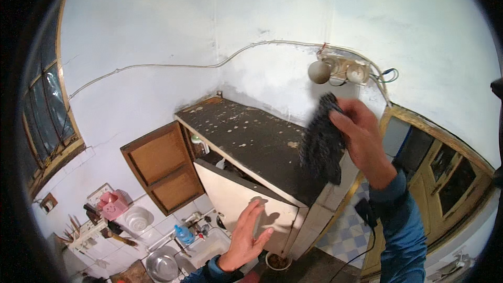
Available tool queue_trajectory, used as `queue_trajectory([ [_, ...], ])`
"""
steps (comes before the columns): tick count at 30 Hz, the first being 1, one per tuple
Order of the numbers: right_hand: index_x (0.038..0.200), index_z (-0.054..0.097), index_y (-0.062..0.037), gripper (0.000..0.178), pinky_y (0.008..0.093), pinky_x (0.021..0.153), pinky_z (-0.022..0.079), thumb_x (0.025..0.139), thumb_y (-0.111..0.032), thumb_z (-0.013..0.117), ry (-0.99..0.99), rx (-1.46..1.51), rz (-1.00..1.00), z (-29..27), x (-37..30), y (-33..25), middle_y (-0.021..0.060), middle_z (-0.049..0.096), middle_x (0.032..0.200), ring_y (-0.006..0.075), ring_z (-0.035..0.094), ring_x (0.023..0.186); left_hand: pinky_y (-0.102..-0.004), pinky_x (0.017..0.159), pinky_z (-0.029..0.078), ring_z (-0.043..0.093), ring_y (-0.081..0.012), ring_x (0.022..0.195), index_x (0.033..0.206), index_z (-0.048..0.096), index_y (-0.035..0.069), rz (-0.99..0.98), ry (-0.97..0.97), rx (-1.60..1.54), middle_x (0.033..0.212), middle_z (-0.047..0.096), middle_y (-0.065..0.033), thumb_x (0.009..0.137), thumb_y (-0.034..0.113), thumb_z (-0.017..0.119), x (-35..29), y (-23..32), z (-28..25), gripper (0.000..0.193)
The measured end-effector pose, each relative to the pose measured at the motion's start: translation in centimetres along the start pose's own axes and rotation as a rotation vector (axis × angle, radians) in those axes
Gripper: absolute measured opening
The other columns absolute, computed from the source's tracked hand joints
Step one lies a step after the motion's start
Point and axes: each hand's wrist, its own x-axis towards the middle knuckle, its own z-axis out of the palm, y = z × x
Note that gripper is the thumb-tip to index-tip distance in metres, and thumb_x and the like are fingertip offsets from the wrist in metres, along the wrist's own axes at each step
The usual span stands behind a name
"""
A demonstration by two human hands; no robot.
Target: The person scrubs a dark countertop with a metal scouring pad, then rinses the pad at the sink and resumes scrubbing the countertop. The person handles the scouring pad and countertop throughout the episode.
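My right hand (361, 131) is raised at the right, its thumb and fingers pinching the top of a black crumpled cloth (319, 144). The cloth hangs down, somewhat blurred, in front of the right end of a wall cabinet's dark top (246, 126). That top is speckled with pale spots. Lower down, my left hand (246, 238) holds nothing; its fingers are stretched out and its thumb stands apart. It is in front of the cabinet's pale door (246, 188), and its shadow falls there. Whether the fingertips touch the door cannot be made out.
A light bulb (319, 72) juts from a wall fixture, with a cable running along the wall. At the cabinet's left, a brown-panelled door (165, 165) hangs open. Below are a sink (207, 249), a metal pot (162, 266) and a blue bottle (183, 234). A wooden door (445, 178) stands right.
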Motion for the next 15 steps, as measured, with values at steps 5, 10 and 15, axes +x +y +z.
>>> queue_trajectory([
  [5, 0.146, 0.051, -0.0053, 0.052, 0.0431, 0.1, 0.052, 0.099, -0.021, 0.065, -0.634, -0.582, -0.064, 4.2, 5.0, -0.1, 0.0234, 0.064, 0.129, 0.0318, 0.064, 0.114, -0.0425, 0.104, 0.05, 0.055, -0.0374, 0.131, 0.144, 0.05, 0.002, 0.011, 0.013, -0.022, 0.149, 0.051, -0.0227, 0.097, 0.022, 0.07, 1.3, -0.5, -2.7, 0.054],
  [10, 0.15, 0.048, -0.0088, 0.057, 0.0499, 0.113, 0.042, 0.098, -0.023, 0.067, -0.585, -0.844, -0.29, 1.7, -0.3, 2.3, 0.0225, 0.058, 0.139, 0.0391, 0.053, 0.132, -0.0423, 0.109, 0.047, 0.055, -0.0358, 0.134, 0.149, 0.047, 0.003, -0.061, -0.015, 0.063, 0.151, 0.051, -0.0209, 0.099, 0.023, 0.067, 1.5, -1.1, -8.0, 0.057],
  [15, 0.147, 0.051, -0.0094, 0.052, 0.0498, 0.111, 0.043, 0.102, -0.033, 0.063, -0.333, -0.73, -0.214, -1.0, -6.8, 5.9, 0.0195, 0.054, 0.146, 0.0387, 0.052, 0.134, -0.0496, 0.121, 0.029, 0.036, -0.0442, 0.148, 0.157, 0.036, 0.006, 0.012, -0.253, 0.146, 0.161, 0.034, -0.0279, 0.1, 0.041, 0.062, 6.6, -0.7, -10.4, 0.072],
])
